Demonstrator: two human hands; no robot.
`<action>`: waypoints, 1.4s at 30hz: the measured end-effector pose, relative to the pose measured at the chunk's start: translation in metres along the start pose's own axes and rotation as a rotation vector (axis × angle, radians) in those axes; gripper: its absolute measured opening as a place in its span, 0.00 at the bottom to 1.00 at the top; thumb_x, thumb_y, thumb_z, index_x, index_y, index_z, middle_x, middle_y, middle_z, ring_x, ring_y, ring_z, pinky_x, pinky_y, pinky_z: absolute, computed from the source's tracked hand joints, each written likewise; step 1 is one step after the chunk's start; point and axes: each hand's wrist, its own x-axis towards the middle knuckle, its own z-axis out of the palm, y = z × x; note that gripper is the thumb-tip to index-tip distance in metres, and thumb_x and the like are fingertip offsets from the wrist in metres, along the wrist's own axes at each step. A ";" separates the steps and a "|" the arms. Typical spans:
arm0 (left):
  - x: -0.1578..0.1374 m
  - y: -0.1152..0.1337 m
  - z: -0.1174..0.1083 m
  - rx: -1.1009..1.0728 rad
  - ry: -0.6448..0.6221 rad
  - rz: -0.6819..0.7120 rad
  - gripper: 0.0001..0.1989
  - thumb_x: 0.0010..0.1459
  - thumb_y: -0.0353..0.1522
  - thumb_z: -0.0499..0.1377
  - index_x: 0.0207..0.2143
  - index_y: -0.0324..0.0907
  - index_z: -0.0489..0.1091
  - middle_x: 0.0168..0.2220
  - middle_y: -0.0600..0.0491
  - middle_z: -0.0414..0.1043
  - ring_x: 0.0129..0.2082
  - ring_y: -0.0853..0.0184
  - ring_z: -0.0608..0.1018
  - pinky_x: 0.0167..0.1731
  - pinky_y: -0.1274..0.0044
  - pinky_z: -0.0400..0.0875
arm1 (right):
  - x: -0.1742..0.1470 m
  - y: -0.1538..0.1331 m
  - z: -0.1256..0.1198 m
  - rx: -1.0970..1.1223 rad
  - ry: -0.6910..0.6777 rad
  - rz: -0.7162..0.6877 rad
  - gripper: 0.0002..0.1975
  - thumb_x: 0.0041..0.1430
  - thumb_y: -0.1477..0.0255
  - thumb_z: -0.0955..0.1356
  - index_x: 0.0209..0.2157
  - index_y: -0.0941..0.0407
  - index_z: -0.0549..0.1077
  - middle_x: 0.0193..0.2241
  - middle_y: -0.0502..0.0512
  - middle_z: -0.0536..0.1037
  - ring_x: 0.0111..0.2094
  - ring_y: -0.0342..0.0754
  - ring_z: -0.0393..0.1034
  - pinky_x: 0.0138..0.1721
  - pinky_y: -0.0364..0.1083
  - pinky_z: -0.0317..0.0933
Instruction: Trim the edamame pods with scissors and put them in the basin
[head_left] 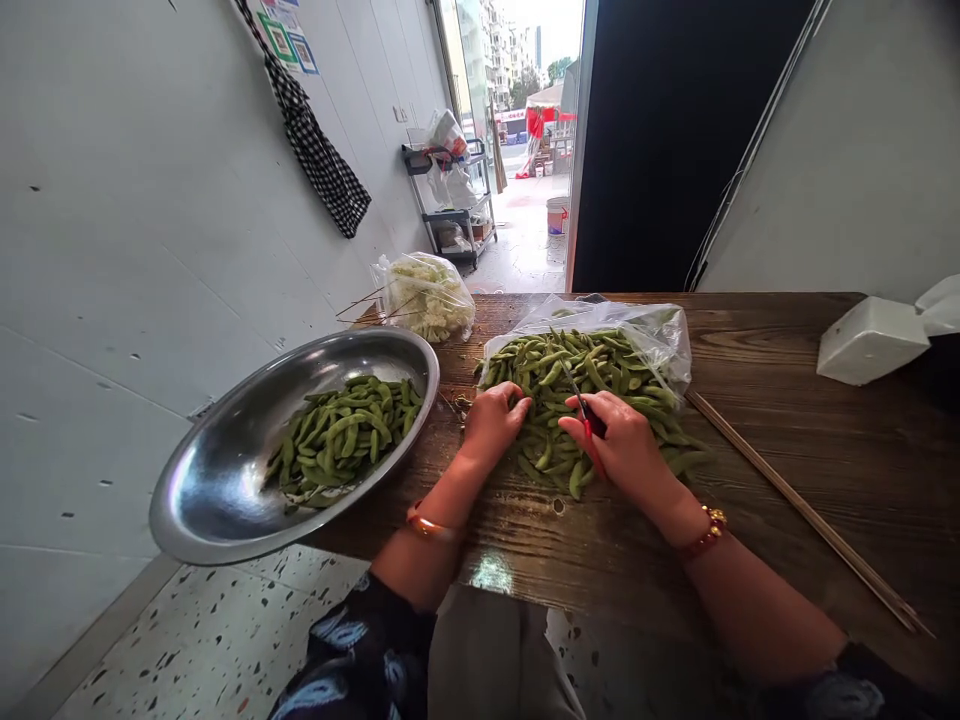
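Observation:
My right hand is wrapped round a pair of scissors with red handles, their dark blades pointing up and away over the pods. Beside it on the left, my left hand has its fingers curled together at the near left edge of the heap; whatever they may hold is hidden. The green soybean pods lie loose on the table and spill from a clear plastic bag. To the left stands a wide steel basin, tilted, with more green pods gathered in its right half.
A bagged cauliflower sits behind the basin, with thin sticks beside it. Long wooden skewers lie across the right of the wooden table. A white box stands at the far right. Beyond the table, a shelf cart is near the doorway.

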 end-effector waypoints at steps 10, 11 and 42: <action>-0.004 0.011 0.016 0.429 -0.112 -0.059 0.05 0.55 0.33 0.56 0.34 0.42 0.68 0.37 0.44 0.72 0.36 0.59 0.74 0.32 0.74 0.61 | -0.001 -0.001 0.001 -0.027 -0.016 -0.001 0.16 0.60 0.58 0.65 0.39 0.56 0.73 0.30 0.56 0.74 0.31 0.50 0.70 0.35 0.49 0.64; -0.003 0.010 0.015 0.411 -0.106 -0.054 0.05 0.55 0.33 0.55 0.33 0.42 0.69 0.37 0.45 0.72 0.36 0.60 0.74 0.32 0.74 0.62 | 0.000 -0.002 0.000 -0.025 -0.013 -0.001 0.16 0.60 0.58 0.65 0.39 0.56 0.73 0.30 0.56 0.74 0.31 0.50 0.70 0.35 0.49 0.64; -0.025 0.032 -0.008 -0.758 -0.358 -0.140 0.16 0.51 0.42 0.62 0.34 0.37 0.71 0.13 0.62 0.55 0.14 0.78 0.57 0.14 0.83 0.49 | -0.003 0.004 0.005 0.053 -0.126 -0.048 0.15 0.58 0.60 0.68 0.42 0.56 0.73 0.32 0.54 0.73 0.32 0.48 0.68 0.34 0.47 0.65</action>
